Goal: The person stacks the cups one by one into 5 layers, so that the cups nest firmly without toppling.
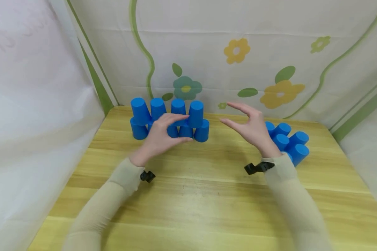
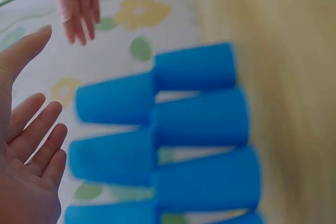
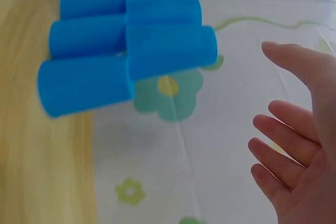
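Observation:
Blue cups stand upside down at the table's back left in two rows, an upper row resting on a lower row. My left hand is held in front of this stack, thumb and fingers spread apart with nothing between them. It hides part of both rows in the head view. To the right of the stack my right hand hovers over the table, its thumb and fingers also parted around nothing. In the right wrist view the cup stack lies off the fingertips, apart from the hand.
More upside-down blue cups are grouped on the right of the table, partly behind the right wrist. A white cloth with printed flowers hangs along the table's back edge, and plain white cloth hangs at the left.

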Demonstrator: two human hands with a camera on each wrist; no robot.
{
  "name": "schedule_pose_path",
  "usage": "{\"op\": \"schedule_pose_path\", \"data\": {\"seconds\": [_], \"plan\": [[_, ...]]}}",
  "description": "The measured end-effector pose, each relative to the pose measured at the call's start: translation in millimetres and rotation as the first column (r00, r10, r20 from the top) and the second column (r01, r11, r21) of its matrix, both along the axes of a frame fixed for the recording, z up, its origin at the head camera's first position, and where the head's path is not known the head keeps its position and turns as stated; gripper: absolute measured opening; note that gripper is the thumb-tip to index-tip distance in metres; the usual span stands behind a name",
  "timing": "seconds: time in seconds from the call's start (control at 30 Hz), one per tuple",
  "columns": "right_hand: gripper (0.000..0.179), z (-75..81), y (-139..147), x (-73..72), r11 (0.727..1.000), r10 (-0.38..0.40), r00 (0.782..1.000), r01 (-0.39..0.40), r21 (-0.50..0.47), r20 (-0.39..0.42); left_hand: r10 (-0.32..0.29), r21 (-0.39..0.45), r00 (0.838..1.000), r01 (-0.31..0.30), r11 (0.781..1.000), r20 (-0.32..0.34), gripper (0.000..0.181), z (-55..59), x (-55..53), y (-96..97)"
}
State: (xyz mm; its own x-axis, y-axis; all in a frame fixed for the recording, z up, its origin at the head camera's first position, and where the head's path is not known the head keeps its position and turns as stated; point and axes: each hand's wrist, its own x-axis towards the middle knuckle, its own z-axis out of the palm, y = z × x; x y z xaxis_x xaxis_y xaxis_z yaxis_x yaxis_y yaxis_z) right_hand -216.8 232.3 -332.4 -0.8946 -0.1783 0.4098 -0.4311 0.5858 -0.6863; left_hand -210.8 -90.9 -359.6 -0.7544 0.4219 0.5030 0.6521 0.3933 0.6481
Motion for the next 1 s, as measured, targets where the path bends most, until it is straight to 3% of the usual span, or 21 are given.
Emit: {"op": "schedule_pose_path", "data": {"seconds": [0.23,0.5,0.73,1.0], "plan": [[0.057,-23.7,42.3,25.5,0.993,-0.114,0.989,0.115,-0.006,0.094,-0.100,-0.034,0.992,0.102,0.994,0.076,0.074,-22.0,3.5,33.3],[0.057,-34.7,88.9,56.1,0.975,-0.204,0.961,0.217,-0.050,0.186,-0.214,0.088,0.960,0.201,0.976,0.182,0.073,-34.7,6.8,75.0],[0.055,-36.8,126.4,68.6,0.924,-0.352,0.907,0.376,-0.071,0.232,-0.265,0.136,0.932,0.237,0.962,0.247,0.071,-45.5,10.0,116.3],[0.053,-42.1,169.5,84.0,0.864,-0.448,0.859,0.487,-0.124,0.248,-0.283,0.160,0.909,0.244,0.956,0.305,0.072,-52.1,10.4,157.4]]}}
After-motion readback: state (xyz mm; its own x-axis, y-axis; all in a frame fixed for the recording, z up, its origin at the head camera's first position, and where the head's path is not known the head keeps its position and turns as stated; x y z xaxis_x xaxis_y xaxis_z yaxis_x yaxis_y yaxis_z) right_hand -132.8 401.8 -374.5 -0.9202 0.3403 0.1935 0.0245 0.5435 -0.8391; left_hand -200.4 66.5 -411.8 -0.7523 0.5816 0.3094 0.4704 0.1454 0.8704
